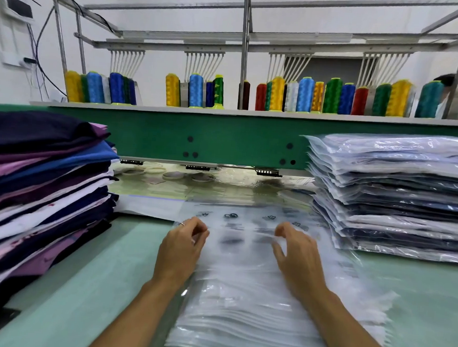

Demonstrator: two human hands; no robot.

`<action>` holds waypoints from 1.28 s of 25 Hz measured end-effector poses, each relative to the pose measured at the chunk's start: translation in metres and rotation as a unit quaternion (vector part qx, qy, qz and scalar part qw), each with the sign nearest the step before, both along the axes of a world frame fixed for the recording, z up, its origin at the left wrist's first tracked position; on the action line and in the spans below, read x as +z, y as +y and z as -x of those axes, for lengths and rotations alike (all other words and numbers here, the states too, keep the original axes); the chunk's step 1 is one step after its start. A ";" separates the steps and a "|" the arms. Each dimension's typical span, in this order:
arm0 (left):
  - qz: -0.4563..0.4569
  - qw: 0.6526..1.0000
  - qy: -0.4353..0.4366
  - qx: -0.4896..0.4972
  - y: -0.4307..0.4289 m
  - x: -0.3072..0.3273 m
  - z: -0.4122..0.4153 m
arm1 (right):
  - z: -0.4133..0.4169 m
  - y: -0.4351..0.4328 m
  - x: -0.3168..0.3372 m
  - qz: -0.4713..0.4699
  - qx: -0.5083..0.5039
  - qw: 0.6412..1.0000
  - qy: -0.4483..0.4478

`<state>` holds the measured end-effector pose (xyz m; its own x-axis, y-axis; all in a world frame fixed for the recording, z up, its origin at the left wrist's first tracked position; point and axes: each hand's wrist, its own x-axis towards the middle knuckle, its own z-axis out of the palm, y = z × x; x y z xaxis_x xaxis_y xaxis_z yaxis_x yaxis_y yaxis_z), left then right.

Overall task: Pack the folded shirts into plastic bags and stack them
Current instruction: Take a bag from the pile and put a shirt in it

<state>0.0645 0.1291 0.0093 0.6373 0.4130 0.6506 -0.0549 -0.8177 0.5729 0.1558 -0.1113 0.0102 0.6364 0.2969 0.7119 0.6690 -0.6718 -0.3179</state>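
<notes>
At 6 o'clock, nearest the person, a pile of empty bags lies on the pale green table, their edges fanned out towards 4 o'clock. Both forearms reach over the pile to its far end. The left hand, at 11 o'clock of the pile, has its fingers curled and pinches the film of the top bag between thumb and fingertips; a ring shows on one finger. The right hand, at 1 o'clock of the pile, is curled over the same bag's far edge with the thumb apart from the fingers. Blur hides whether it grips the film or only touches it. Dark printed marks show through the bag between the two hands.

At 9 o'clock a tall stack of folded shirts stands on the table, in navy, purple, blue and white. At 3 o'clock stands a stack of packed shirts, each in clear plastic, just beside the pile's far right corner.

Farther off at 12 o'clock a green machine beam runs across, with pale hoops lying under it. Above it stands a row of thread cones in yellow, blue, green and red.
</notes>
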 end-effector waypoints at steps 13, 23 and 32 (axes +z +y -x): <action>-0.133 0.966 0.222 -0.009 0.009 -0.006 0.002 | -0.006 0.004 -0.009 0.106 -0.047 0.992 0.044; -0.150 0.978 0.136 0.048 -0.003 0.007 0.006 | 0.000 0.004 -0.004 0.035 -0.139 0.990 -0.021; -0.065 0.989 0.121 -0.062 0.001 0.003 0.003 | 0.008 0.003 -0.002 0.032 0.010 0.999 -0.037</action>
